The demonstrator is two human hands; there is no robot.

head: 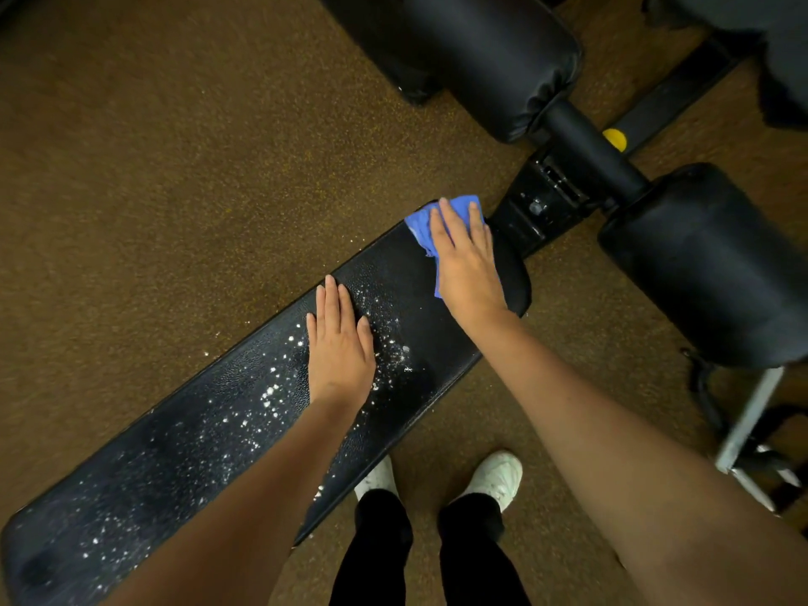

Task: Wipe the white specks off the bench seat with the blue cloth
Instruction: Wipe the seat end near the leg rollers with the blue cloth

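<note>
Blue cloth (422, 225): pressed flat under right hand (470, 264), fingers straight, at seat (183, 435) far end, ready to sweep.
Left hand (339, 347): flat, fingers together, bracing mid-seat among specks (266, 393).

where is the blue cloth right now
In the head view the blue cloth lies on the far end of the bench seat, flat under the right hand, next to the black metal bracket beyond the pad.

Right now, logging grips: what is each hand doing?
Left hand: open, flat on the black padded bench seat.
Right hand: open, pressing the blue cloth.
</note>
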